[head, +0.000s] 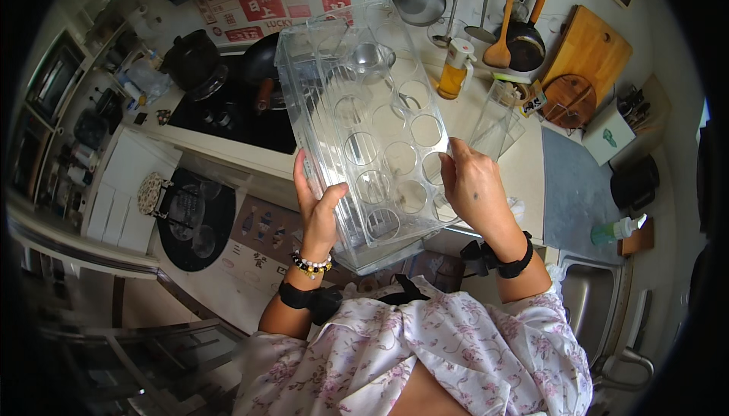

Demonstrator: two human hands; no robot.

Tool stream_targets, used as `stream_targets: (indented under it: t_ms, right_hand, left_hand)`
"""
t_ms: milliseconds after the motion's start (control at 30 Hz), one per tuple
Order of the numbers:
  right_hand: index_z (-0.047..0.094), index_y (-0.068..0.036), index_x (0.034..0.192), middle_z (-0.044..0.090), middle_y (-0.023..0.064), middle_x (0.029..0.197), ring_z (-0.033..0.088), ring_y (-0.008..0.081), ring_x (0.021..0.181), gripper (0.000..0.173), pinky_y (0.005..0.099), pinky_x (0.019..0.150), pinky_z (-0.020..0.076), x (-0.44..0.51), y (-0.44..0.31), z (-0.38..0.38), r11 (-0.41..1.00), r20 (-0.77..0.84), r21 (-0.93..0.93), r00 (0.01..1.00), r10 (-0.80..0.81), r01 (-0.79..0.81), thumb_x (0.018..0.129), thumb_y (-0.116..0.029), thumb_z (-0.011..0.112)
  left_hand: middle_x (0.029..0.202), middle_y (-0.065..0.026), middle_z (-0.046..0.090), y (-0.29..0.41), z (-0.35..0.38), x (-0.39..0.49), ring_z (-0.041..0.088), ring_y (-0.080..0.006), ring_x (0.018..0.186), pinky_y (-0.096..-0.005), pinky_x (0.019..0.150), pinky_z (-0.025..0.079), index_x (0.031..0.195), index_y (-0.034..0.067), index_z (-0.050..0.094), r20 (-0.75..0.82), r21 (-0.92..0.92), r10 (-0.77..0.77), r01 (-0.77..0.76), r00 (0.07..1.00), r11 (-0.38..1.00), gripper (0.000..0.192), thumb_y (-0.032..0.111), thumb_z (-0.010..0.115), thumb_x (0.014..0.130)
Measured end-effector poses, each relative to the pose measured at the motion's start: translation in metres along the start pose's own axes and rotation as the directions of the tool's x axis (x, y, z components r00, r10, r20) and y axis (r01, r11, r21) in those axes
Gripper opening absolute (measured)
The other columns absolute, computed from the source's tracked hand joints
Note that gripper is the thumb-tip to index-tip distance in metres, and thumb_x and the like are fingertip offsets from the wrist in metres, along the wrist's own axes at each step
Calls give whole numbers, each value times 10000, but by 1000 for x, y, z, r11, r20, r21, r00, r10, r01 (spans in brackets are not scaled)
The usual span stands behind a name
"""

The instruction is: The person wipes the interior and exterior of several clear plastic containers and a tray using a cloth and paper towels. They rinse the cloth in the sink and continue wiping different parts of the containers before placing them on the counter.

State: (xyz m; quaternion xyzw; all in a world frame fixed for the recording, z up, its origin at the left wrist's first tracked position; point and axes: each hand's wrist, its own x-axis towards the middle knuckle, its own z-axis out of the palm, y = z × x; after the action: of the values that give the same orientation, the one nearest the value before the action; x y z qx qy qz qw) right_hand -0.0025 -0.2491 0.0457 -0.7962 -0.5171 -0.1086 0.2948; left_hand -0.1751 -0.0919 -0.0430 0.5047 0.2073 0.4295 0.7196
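Observation:
Both hands hold a clear plastic egg storage box with a tray of round holes point(388, 157), tilted above the counter's front edge. My left hand point(320, 211) grips its left side, the thumb on the near face and the fingers at the outer wall. At the right rim, my right hand point(471, 183) pinches the edge of the holed tray between thumb and fingers. No eggs show in the holes. Another clear plastic container point(491, 117) stands on the counter beyond my right hand.
A black hob point(239, 123) with a dark pot point(192, 63) lies to the left. An oil bottle point(455, 70) stands behind the box, near hanging utensils. At right are a cutting board point(589, 46), a soap bottle point(616, 230) and a steel sink point(591, 296).

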Motion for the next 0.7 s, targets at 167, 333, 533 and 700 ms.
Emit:
stream_targets:
  t_ms: [167, 333, 533, 700]
  right_hand:
    - [577, 45, 1003, 604, 231, 814, 588, 434, 684, 174, 459, 606, 477, -8, 5, 7, 993, -29, 13, 993, 115, -114, 848, -33, 590]
    - [555, 16, 943, 567, 179, 858, 603, 377, 580, 171, 450, 517, 508, -9, -1, 27, 997, 17, -75, 1000, -6, 7, 875, -137, 591]
    - [519, 12, 867, 568, 183, 821, 615, 379, 584, 158, 447, 521, 512, -4, -13, 61, 994, 75, -104, 997, -16, 23, 888, -139, 558]
    - [513, 7, 864, 611, 163, 754, 646, 342, 612, 120, 412, 518, 518, 4, -18, 75, 975, 132, -223, 991, 17, 13, 797, -65, 582]
  left_hand:
    - [1354, -193, 387, 1, -4, -1, 506, -246, 1135, -350, 944, 442, 1474, 112, 160, -19, -58, -5, 4, 1000, 998, 819, 55, 577, 771]
    - [1350, -193, 384, 0, -5, -1, 504, -250, 1137, -354, 949, 441, 1467, 100, 167, -28, -48, 8, -10, 1000, 999, 817, 60, 587, 768]
    - [1349, -161, 388, -4, -5, 0, 478, -215, 1131, -334, 967, 404, 1469, 86, 171, -21, -12, -11, 10, 1000, 1000, 829, 66, 593, 755]
    - [1356, -172, 379, -6, -7, 1, 466, -233, 1154, -341, 973, 404, 1471, 91, 163, -10, -48, 19, -19, 1000, 999, 840, 86, 588, 747]
